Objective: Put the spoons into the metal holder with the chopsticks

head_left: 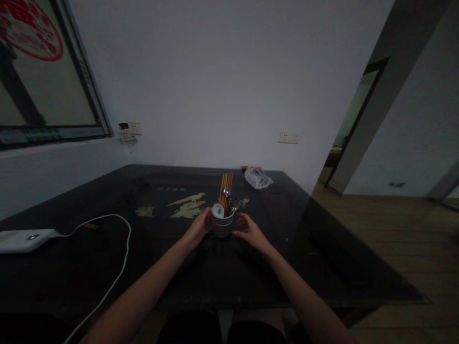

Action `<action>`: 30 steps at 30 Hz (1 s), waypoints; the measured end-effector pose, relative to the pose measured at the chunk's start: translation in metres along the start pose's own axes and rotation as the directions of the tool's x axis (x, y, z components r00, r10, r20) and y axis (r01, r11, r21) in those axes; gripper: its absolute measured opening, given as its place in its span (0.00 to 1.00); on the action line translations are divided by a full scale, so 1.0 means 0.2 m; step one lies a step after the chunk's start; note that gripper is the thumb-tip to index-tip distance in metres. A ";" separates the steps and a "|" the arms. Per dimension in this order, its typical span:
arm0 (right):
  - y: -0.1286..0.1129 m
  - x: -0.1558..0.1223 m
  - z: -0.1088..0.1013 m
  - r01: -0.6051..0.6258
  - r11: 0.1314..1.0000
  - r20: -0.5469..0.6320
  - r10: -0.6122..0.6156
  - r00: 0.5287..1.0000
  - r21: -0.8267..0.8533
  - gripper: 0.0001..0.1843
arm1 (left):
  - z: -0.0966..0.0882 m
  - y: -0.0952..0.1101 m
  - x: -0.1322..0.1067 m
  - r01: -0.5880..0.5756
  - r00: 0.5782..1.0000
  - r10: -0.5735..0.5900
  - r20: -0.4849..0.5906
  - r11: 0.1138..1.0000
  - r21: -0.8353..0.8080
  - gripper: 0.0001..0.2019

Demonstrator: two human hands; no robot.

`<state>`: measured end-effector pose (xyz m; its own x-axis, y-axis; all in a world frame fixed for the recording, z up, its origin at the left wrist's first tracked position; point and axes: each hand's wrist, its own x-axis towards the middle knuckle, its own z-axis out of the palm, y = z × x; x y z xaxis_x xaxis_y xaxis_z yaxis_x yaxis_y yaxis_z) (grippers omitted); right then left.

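A light-coloured utensil cup [223, 228] stands upright on the dark table before me. It holds several wooden chopsticks [226, 186], a few metal spoons [227, 192] and a white spoon with a blue mark [218, 210]. At the cup's left side is my left hand [201, 225], fingers bent and apart; whether it touches the cup I cannot tell. On the other side my right hand [250, 231] curves toward the cup with its fingers spread, and a small gap shows between them and the wall of the cup.
The dark glossy table [265, 282] has a flower pattern [186, 206]. A white power bank [27, 240] with a white cable [128, 239] lies at left. A crumpled plastic bag [257, 177] sits near the wall. A dark flat object [339, 255] lies at right.
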<state>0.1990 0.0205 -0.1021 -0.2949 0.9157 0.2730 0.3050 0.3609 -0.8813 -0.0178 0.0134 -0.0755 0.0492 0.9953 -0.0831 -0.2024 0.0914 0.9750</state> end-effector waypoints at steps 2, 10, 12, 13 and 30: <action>-0.01 0.00 0.03 -0.008 0.999 0.003 0.008 1.000 0.037 0.35 | 0.00 0.01 0.00 0.033 0.999 -0.032 0.012 0.999 -0.016 0.22; 0.00 0.00 0.13 0.040 0.991 0.003 -0.041 0.999 0.124 0.39 | -0.02 0.05 -0.02 0.061 0.997 -0.061 0.042 0.998 0.015 0.16; 0.01 0.00 0.14 0.053 0.991 0.006 -0.054 0.999 0.120 0.39 | -0.01 0.05 -0.03 0.059 0.998 -0.060 0.029 0.998 0.025 0.15; 0.01 0.00 0.15 0.057 0.991 0.013 -0.059 0.998 0.120 0.39 | -0.01 0.04 -0.03 0.058 0.998 -0.059 0.028 0.998 0.027 0.15; 0.01 0.01 0.17 0.075 0.989 -0.052 -0.069 0.996 0.131 0.36 | -0.01 -0.01 -0.02 0.006 0.990 -0.013 0.138 0.999 0.049 0.17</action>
<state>0.1685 0.0168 -0.1157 -0.2676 0.8968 0.3525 0.1605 0.4022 -0.9014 -0.0200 0.0098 -0.0775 0.1862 0.9803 -0.0662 -0.1538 0.0956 0.9835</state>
